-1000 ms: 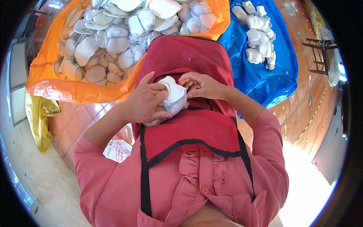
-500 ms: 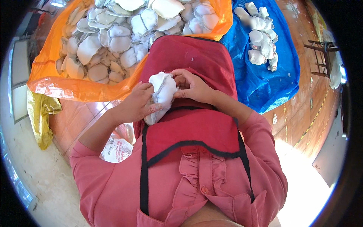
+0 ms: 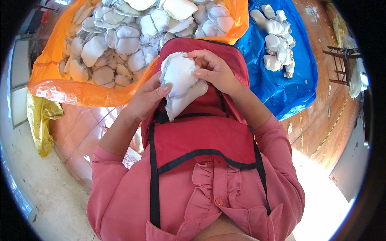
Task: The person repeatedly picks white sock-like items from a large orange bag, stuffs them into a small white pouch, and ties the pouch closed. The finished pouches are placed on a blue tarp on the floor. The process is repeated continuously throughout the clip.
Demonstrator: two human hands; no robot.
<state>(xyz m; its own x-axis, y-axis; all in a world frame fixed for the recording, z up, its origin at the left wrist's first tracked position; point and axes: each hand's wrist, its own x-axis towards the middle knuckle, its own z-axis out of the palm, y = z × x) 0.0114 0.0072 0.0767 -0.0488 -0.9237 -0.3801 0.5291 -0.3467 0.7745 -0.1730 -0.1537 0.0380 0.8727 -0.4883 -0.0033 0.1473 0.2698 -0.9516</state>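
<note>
A white, rounded sewn fabric piece [image 3: 179, 74] with fuzzy greyish seams and edges is held up over my lap, unfolded into two joined lobes. My left hand [image 3: 149, 97] grips its left edge, the thumb lying on the front and the fingers behind. With thumb and bent fingers my right hand [image 3: 216, 73] pinches its upper right edge. Beneath it spreads my red apron [image 3: 205, 134] with black trim. Ahead on the left, many similar white pieces [image 3: 128, 40] are heaped in an orange sack [image 3: 76, 95].
A blue plastic sheet or sack [image 3: 295, 90] at the front right bears a cluster of smaller, rolled-looking white pieces [image 3: 283, 48]. Yellow sacking [image 3: 42, 124] lies at the left beside the tiled floor [image 3: 80, 128]. A dark wooden stool [image 3: 341, 64] stands at the far right.
The white fabric piece has gone from narrow and bunched to opened out, and sits slightly higher. Both hands have risen with it, and my left forearm has drawn inward.
</note>
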